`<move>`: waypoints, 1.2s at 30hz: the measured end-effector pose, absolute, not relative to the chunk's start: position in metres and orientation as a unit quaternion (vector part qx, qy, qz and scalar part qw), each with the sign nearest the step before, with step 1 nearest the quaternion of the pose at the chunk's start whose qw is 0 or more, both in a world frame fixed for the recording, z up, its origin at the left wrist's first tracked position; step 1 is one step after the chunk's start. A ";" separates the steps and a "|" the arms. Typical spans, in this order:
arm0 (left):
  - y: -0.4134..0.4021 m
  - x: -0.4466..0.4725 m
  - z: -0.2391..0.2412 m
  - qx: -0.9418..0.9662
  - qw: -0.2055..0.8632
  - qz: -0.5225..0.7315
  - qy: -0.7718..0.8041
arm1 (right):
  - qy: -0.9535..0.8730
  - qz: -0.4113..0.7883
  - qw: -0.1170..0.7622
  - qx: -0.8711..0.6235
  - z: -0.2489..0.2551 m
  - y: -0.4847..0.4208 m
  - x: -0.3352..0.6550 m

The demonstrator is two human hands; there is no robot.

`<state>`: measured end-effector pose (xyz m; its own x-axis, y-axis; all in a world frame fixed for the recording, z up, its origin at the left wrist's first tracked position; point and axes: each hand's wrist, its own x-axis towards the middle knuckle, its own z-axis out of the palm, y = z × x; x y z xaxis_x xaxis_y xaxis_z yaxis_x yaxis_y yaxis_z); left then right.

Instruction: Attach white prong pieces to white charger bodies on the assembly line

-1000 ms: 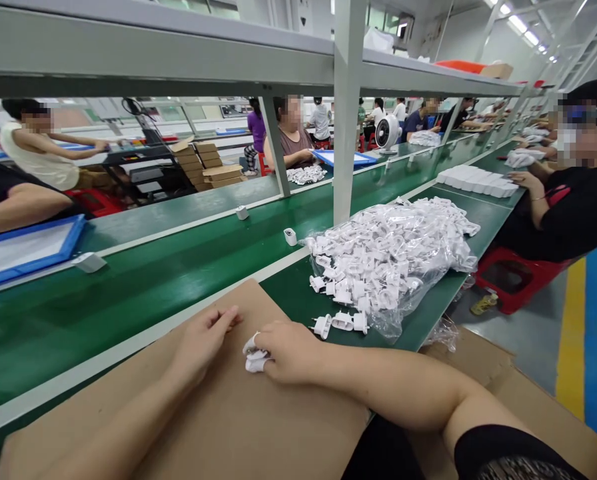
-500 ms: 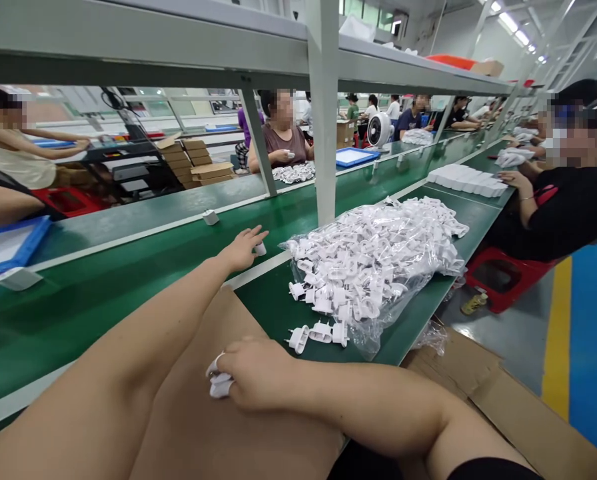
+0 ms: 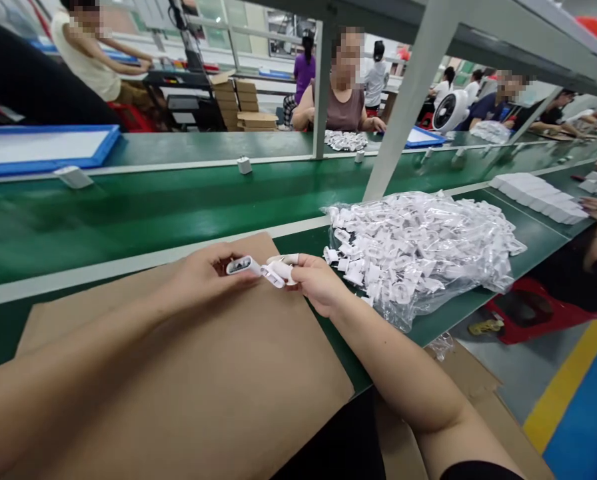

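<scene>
My left hand (image 3: 206,277) is closed on a small white charger housing (image 3: 239,265), its open end facing up. My right hand (image 3: 314,283), with white cots on the fingertips, pinches a white plug piece (image 3: 274,273) right against that housing. Both hands hover just above a brown cardboard sheet (image 3: 188,373) lying on the green bench. A clear bag heaped with several white plug pieces (image 3: 418,243) lies just right of my right hand.
A green conveyor belt (image 3: 128,207) runs behind the cardboard, carrying white housings (image 3: 244,165). A grey frame post (image 3: 408,110) rises beside the bag. A blue tray (image 3: 43,148) sits far left. Other people work across and to the right. A red stool (image 3: 528,310) stands below.
My left hand reached out to the belt, took a white housing and came back over the cardboard. My right hand lifted its plug piece up to meet it.
</scene>
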<state>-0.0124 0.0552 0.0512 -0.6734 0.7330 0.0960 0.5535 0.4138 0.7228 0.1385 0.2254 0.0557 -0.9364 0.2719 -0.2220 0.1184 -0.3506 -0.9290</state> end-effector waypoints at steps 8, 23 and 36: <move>0.022 0.050 0.021 0.426 0.162 0.426 0.782 | -0.624 0.761 0.068 -0.167 0.053 0.207 0.141; 0.024 0.044 0.015 0.385 0.245 0.522 0.720 | -0.852 0.510 0.122 0.004 0.072 0.202 0.162; 0.025 0.041 0.014 0.403 0.246 0.505 0.723 | -0.958 0.220 0.167 0.075 0.059 0.192 0.159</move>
